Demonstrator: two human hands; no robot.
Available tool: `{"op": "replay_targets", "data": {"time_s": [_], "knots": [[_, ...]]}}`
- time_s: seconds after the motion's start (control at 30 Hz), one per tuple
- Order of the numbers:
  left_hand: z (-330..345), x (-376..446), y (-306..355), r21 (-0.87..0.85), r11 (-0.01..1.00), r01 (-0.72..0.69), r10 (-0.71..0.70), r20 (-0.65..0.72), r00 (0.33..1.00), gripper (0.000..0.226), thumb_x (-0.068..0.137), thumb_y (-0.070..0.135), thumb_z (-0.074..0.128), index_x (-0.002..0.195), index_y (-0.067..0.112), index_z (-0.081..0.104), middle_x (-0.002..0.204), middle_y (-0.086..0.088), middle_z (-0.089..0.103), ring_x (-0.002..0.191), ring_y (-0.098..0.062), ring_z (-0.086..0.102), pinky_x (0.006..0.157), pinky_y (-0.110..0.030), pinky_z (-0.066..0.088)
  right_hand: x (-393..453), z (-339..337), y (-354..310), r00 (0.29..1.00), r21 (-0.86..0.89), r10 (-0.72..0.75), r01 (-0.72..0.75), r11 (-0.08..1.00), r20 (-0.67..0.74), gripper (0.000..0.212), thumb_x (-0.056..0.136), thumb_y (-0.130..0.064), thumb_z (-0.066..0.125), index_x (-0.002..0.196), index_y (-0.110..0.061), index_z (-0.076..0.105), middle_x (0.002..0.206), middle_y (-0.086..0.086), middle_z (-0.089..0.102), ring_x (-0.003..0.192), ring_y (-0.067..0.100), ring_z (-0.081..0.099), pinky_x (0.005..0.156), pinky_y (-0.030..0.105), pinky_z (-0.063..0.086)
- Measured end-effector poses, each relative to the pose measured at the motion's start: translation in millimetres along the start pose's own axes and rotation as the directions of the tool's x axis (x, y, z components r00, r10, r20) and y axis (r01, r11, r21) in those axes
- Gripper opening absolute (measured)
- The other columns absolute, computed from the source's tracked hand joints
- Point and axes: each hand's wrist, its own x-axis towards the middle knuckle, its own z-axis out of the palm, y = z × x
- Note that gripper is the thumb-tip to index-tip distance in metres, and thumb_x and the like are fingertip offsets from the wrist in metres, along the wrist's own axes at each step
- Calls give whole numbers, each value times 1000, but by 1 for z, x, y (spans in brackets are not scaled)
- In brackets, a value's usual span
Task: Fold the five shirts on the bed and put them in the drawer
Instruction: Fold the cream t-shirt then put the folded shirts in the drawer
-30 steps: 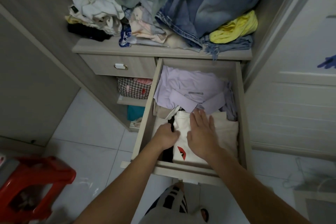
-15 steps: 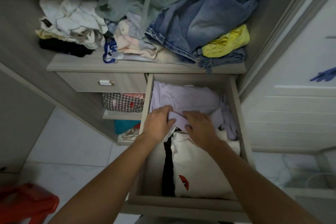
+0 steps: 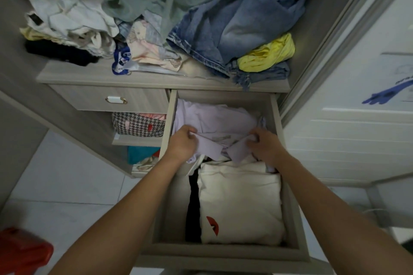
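Both my hands, left and right, pinch lilac shirt | risk: tugging unfolds it, snags drawer wall

Open drawer with lilac shirt, cream shirt, black garment.

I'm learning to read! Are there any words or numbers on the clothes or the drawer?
None can be read.
White shirt in the drawer: only a red shape, no letters.
Blue-and-white cloth on the shelf: print too blurred to read.
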Motion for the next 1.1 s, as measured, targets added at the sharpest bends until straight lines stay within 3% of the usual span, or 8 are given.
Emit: {"op": "replay_targets", "data": {"time_s": [0.07, 0.23, 0.43, 0.6, 0.73, 0.83, 0.97, 1.1], "knots": [[1, -4, 0, 90, 993, -77, 80, -24, 997, 21, 100, 11, 45, 115, 16, 59, 102, -19, 64, 80, -37, 65, 68, -36, 56, 1, 4, 1, 996, -10, 58, -58, 998, -72, 23, 90, -25, 59, 104, -7, 63, 96, 16, 68, 95, 34, 64, 69, 28, 41], [21, -15, -4, 580, 806, -119, 247, -146, 958, 35, 92, 15, 61, 125, 13, 48, 122, -15, 51, 105, -31, 57, 91, -38, 50, -4, 33, -9, 983, -355, 165, -184, 917, -83, 46, 95, -32, 51, 135, -8, 50, 136, 16, 53, 123, 33, 57, 95, 42, 50], [17, -15, -3, 486, 869, -96, 193, -153, 969, 7, 98, 16, 50, 102, 12, 54, 94, -12, 66, 88, -32, 64, 68, -36, 48, -12, 34, 3, 993, -355, 72, -102, 929, -96, 60, 98, -36, 48, 146, -8, 29, 150, 20, 34, 127, 40, 50, 97, 46, 46], [7, -32, -9, 293, 951, -99, 128, -82, 988, 22, 93, 23, 60, 98, 3, 66, 99, -16, 65, 95, -31, 61, 84, -35, 49, -53, 35, 18, 982, -239, -128, 92, 967, -138, 64, 93, -24, 57, 148, -5, 31, 151, 22, 32, 134, 41, 38, 108, 46, 37], [-7, -73, -7, 180, 973, -146, 149, -3, 989, 39, 94, 34, 64, 126, 11, 63, 115, -5, 57, 106, -18, 57, 100, -27, 44, -99, 39, 31, 966, -286, -232, 191, 939, -116, 79, 90, -26, 63, 153, -1, 22, 161, 19, 13, 147, 35, 19, 121, 41, 21], [-17, -122, -16, 120, 968, -222, 198, 183, 963, 43, 93, 38, 63, 135, 26, 58, 130, 5, 55, 116, -8, 54, 105, -27, 43, -135, 36, 40, 960, -196, -245, 215, 957, -140, 64, 91, -22, 66, 146, -1, 41, 158, 17, 25, 146, 32, 27, 118, 35, 26], [-23, -201, -43, 109, 961, -255, 178, 462, 869, 52, 76, 70, 63, 124, 52, 55, 119, 35, 54, 113, 10, 53, 97, -20, 48, -194, 39, 47, 918, -95, -355, 343, 935, -178, 40, 84, -28, 72, 122, -16, 66, 138, 4, 53, 122, 25, 56, 101, 32, 44], [-12, -246, -68, 222, 867, -445, 340, 388, 856, 34, 87, 60, 56, 118, 48, 63, 119, 33, 53, 110, 8, 54, 93, -25, 49, -243, 57, 64, 805, -175, -573, 549, 818, -153, 29, 78, -39, 67, 101, -23, 72, 110, -5, 63, 97, 16, 63, 87, 25, 45]]}}
